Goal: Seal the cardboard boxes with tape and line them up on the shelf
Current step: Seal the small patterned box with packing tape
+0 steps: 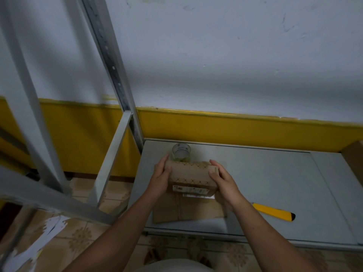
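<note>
A small cardboard box point(189, 176) with a criss-cross pattern and a white label sits on top of a flatter cardboard box point(186, 210) on the grey shelf point(265, 183). My left hand point(160, 179) grips its left end and my right hand point(223, 183) grips its right end, fingers curled over the top edge. A roll of clear tape point(181, 152) stands just behind the box, near the shelf's back left corner.
A yellow utility knife point(274, 211) lies on the shelf to the right of my right forearm. Another cardboard piece point(353, 161) shows at the far right edge. Grey metal shelf uprights point(110, 55) stand to the left, over a tiled floor with torn paper point(45, 238).
</note>
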`<state>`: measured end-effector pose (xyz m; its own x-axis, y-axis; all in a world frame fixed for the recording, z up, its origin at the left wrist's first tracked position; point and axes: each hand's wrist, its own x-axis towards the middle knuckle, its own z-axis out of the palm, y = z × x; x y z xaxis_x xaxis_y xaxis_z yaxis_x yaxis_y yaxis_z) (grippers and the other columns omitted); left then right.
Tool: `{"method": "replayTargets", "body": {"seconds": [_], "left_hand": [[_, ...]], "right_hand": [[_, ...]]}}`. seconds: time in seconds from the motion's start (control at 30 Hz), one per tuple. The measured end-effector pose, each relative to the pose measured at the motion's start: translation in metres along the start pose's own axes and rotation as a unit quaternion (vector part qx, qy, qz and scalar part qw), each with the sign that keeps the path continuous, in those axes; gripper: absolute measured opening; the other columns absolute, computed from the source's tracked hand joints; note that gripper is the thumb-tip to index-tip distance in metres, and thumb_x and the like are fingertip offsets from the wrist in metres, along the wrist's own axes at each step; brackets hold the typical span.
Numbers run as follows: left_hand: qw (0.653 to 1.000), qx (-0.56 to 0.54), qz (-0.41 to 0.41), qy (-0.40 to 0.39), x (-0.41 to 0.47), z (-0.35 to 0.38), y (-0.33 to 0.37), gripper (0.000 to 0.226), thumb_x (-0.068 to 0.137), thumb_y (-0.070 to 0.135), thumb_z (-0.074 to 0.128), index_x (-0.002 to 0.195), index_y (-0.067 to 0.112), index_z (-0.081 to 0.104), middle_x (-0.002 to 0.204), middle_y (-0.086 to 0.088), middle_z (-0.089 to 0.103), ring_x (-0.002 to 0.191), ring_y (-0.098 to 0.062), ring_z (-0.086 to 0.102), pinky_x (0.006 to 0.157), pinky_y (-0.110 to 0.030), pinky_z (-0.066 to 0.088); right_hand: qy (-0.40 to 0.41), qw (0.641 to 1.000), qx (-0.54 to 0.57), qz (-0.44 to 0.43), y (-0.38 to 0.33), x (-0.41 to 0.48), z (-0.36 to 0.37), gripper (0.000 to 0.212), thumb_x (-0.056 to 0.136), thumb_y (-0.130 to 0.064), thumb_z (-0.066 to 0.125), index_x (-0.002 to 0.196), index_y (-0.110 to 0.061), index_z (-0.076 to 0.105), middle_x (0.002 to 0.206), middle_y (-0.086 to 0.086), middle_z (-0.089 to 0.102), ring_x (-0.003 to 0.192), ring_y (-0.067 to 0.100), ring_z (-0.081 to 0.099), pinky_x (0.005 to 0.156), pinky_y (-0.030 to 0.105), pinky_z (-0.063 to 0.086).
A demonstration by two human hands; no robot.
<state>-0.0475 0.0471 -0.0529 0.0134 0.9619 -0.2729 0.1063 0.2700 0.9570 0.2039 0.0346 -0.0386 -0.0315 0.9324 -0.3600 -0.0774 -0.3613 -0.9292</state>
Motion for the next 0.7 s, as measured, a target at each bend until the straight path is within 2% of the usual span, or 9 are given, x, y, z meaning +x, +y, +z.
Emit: {"method": "replayTargets", "body": {"seconds": [0.1, 0.2, 0.27, 0.37, 0.47, 0.53, 0.57, 0.63, 0.7], "left_hand": [[1.000, -0.015, -0.008, 0.002, 0.001, 0.003, 0.002, 0.049, 0.114, 0.027, 0.043, 0.159, 0.046, 0.035, 0.166, 0.002, 0.032, 0.149, -0.020, 0.037, 0.123, -0.050, 0.038], [1.000, -0.023, -0.007, 0.008, 0.001, 0.004, 0.004, 0.049, 0.114, 0.024, 0.043, 0.160, 0.040, 0.035, 0.161, 0.002, 0.036, 0.146, -0.019, 0.041, 0.121, -0.046, 0.041], [1.000, -0.004, 0.006, 0.005, 0.002, 0.004, 0.002, 0.049, 0.114, 0.025, 0.043, 0.161, 0.037, 0.035, 0.161, 0.002, 0.038, 0.145, -0.017, 0.042, 0.120, -0.044, 0.043], [1.000, 0.007, 0.016, 0.006, 0.002, 0.005, 0.000, 0.046, 0.114, 0.026, 0.043, 0.158, 0.037, 0.038, 0.160, 0.001, 0.040, 0.143, -0.017, 0.044, 0.118, -0.046, 0.045], [1.000, 0.005, 0.020, 0.010, 0.001, 0.005, 0.002, 0.042, 0.114, 0.027, 0.044, 0.153, 0.041, 0.042, 0.157, -0.001, 0.042, 0.142, -0.020, 0.047, 0.116, -0.050, 0.047], [1.000, 0.005, 0.018, 0.015, 0.000, 0.004, 0.004, 0.044, 0.113, 0.030, 0.046, 0.156, 0.040, 0.041, 0.158, 0.001, 0.041, 0.142, -0.018, 0.046, 0.116, -0.047, 0.047], [0.999, 0.012, 0.022, 0.022, -0.001, 0.005, 0.005, 0.047, 0.113, 0.032, 0.046, 0.158, 0.039, 0.039, 0.159, 0.002, 0.040, 0.143, -0.017, 0.045, 0.117, -0.045, 0.046], [0.998, 0.036, 0.031, 0.044, -0.003, 0.007, 0.006, 0.050, 0.112, 0.036, 0.045, 0.161, 0.038, 0.035, 0.159, 0.003, 0.038, 0.142, -0.014, 0.042, 0.117, -0.040, 0.044], [0.995, 0.067, 0.027, 0.071, -0.002, 0.010, 0.005, 0.048, 0.112, 0.042, 0.042, 0.159, 0.037, 0.036, 0.156, 0.001, 0.037, 0.137, -0.015, 0.042, 0.112, -0.036, 0.043]], "right_hand": [[0.004, 1.000, -0.001, 0.002, 0.000, 0.001, 0.000, 0.034, 0.103, -0.023, 0.062, 0.136, -0.031, 0.061, 0.129, 0.007, 0.068, 0.116, 0.026, 0.068, 0.096, 0.049, 0.058], [0.012, 0.998, -0.051, -0.026, -0.005, 0.001, 0.003, 0.024, 0.105, -0.021, 0.058, 0.128, -0.025, 0.062, 0.117, 0.005, 0.070, 0.105, 0.021, 0.072, 0.079, 0.034, 0.061], [0.013, 0.995, -0.088, -0.049, -0.004, 0.003, 0.004, 0.022, 0.105, -0.023, 0.058, 0.127, -0.022, 0.062, 0.115, 0.002, 0.070, 0.105, 0.019, 0.071, 0.077, 0.028, 0.060], [0.012, 0.993, -0.105, -0.058, -0.003, 0.003, 0.005, 0.021, 0.106, -0.026, 0.056, 0.127, -0.024, 0.060, 0.116, 0.001, 0.070, 0.105, 0.017, 0.070, 0.077, 0.027, 0.059], [0.014, 0.994, -0.098, -0.048, -0.005, -0.002, 0.006, 0.024, 0.107, -0.027, 0.054, 0.130, -0.030, 0.057, 0.119, -0.004, 0.067, 0.099, 0.004, 0.070, 0.075, 0.020, 0.057], [0.030, 0.995, -0.090, -0.036, -0.004, -0.005, 0.004, 0.034, 0.106, -0.033, 0.055, 0.140, -0.033, 0.052, 0.125, -0.011, 0.063, 0.104, -0.002, 0.066, 0.079, 0.017, 0.056], [0.041, 0.995, -0.086, -0.034, -0.004, -0.006, 0.003, 0.040, 0.105, -0.037, 0.055, 0.144, -0.032, 0.050, 0.130, -0.011, 0.062, 0.112, 0.000, 0.063, 0.087, 0.020, 0.057], [0.056, 0.994, -0.084, -0.038, -0.003, -0.007, 0.003, 0.052, 0.102, -0.047, 0.056, 0.150, -0.030, 0.048, 0.140, -0.006, 0.058, 0.126, 0.011, 0.058, 0.105, 0.037, 0.053], [0.050, 0.994, -0.083, -0.041, -0.004, -0.008, 0.004, 0.057, 0.099, -0.052, 0.056, 0.151, -0.030, 0.047, 0.140, -0.006, 0.059, 0.127, 0.014, 0.058, 0.109, 0.044, 0.051]]}}
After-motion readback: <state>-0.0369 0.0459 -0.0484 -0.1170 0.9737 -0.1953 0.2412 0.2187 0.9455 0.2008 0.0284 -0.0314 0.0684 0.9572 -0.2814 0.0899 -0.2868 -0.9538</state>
